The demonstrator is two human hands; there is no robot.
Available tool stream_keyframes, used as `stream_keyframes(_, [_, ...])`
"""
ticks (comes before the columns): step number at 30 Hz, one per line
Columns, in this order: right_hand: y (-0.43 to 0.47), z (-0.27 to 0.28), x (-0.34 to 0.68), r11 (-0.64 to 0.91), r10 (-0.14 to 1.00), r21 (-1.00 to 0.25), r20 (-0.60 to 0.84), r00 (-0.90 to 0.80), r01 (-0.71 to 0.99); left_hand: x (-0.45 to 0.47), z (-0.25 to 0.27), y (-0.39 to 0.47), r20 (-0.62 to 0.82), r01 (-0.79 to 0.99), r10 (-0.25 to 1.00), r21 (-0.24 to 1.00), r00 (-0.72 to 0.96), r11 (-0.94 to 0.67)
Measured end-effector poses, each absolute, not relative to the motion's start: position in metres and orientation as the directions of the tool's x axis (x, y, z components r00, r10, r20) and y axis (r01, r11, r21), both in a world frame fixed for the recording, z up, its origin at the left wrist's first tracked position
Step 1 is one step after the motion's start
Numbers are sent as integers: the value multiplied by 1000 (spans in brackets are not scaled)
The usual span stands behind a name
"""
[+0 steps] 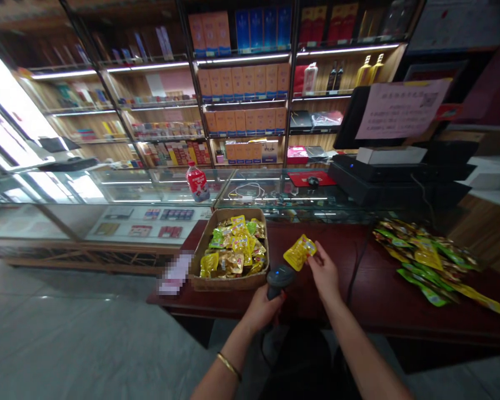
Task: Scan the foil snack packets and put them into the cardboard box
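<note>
My left hand is wrapped round the grip of a black barcode scanner, a small blue light showing on its top. Between the fingers and thumb of my right hand is a yellow snack packet, held just above the table to the right of the scanner's head. A cardboard box full of yellow, gold and green packets stands to the left of the scanner. Far to the right lies a loose pile of similar packets, some in joined strips.
The dark red table meets a glass display counter at the back. On the counter are a red-labelled bottle, a mouse and a monitor. A cable crosses the table. Shelves of boxes and bottles line the wall.
</note>
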State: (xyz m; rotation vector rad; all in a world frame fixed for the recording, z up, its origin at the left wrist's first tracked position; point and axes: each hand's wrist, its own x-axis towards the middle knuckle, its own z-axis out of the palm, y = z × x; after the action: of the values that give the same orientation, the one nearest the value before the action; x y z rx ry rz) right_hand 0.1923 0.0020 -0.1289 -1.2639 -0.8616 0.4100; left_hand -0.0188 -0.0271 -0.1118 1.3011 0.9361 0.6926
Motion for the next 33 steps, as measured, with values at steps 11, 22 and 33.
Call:
stream_keyframes(11, [133,-28,62,213,939,-974,226,258,78,-22,-117,-24,-197,98,870,980,453,171])
stream_keyframes(22, [-101,-125,314,-222,445,-858,332,831,462,-25,-115,-20,-171,104,843,985,509,138])
stream_keyframes(33, [-130,-151,398,-750,411,-465,230,882,471,-20,-109,-24,-147,150,875,985,461,86])
